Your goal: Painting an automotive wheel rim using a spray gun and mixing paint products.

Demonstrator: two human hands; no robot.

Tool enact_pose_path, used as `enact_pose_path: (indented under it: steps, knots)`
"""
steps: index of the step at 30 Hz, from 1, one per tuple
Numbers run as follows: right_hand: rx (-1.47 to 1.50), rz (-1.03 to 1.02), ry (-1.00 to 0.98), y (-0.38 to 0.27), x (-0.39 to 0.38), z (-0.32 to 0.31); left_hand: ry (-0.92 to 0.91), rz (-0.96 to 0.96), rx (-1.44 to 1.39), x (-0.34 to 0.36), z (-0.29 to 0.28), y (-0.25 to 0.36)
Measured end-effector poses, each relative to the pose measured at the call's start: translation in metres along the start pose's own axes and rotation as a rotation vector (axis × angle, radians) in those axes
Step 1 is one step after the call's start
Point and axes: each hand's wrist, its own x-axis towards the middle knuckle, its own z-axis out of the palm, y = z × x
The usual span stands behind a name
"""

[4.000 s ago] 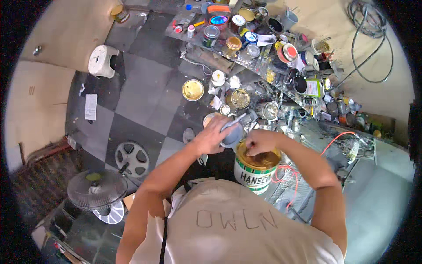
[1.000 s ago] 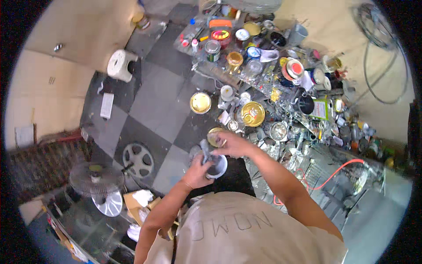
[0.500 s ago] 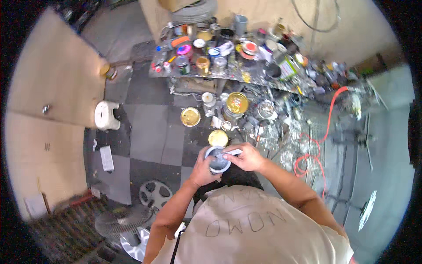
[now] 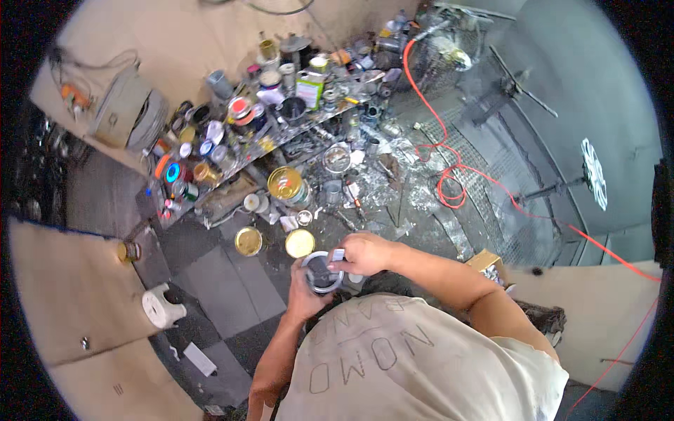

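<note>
Cup [image 4: 327, 289], pale-rimmed, dark grey inside

The round cup [image 4: 321, 290] has a pale grey rim, and the content [image 4: 318, 269] inside it is dark grey. The short flat stick [image 4: 339, 255] is whitish. The wide round metal can [image 4: 284, 182] has a top of shiny gold colour, while the shallow round tin [image 4: 300, 243] is pale yellow. The long thin hose [image 4: 407, 69] is bright orange-red. The low stool [image 4: 160, 306] is white. The loose cream shirt [image 4: 414, 382] carries dark drawn letters. The flat floor [image 4: 221, 284] shows a check pattern in darker and lighter grey.
</note>
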Motion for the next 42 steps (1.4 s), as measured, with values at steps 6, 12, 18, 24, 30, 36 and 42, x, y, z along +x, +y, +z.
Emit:
enact_pose_path:
  steps: [6, 12, 18, 24, 30, 36, 42]
  knots:
    - [0.166, -0.048, 0.393, 0.062, -0.1, -0.029, -0.143, 0.04, -0.024, 0.057, 0.084, 0.069]
    - [-0.075, 0.17, 0.49, 0.148, -0.22, -0.073, -0.185, 0.226, 0.021, 0.11, 0.196, 0.131]
    - [0.23, 0.037, 0.721, 0.198, -0.301, -0.108, -0.282, 0.48, 0.002, 0.18, 0.267, 0.19]
    - [0.135, 0.422, 0.795, 0.246, -0.33, -0.164, -0.33, 0.592, -0.065, 0.239, 0.311, 0.225]
    - [0.799, -0.014, 0.936, 0.329, -0.285, -0.222, -0.37, 0.308, 0.0, 0.299, 0.333, 0.237]
    - [0.957, 0.165, 1.003, 0.474, -0.221, -0.35, -0.195, 0.379, -0.18, 0.417, 0.355, 0.209]
    - [0.7, 0.36, 1.181, 0.595, -0.109, -0.51, -0.118, 0.241, -0.075, 0.519, 0.353, 0.187]
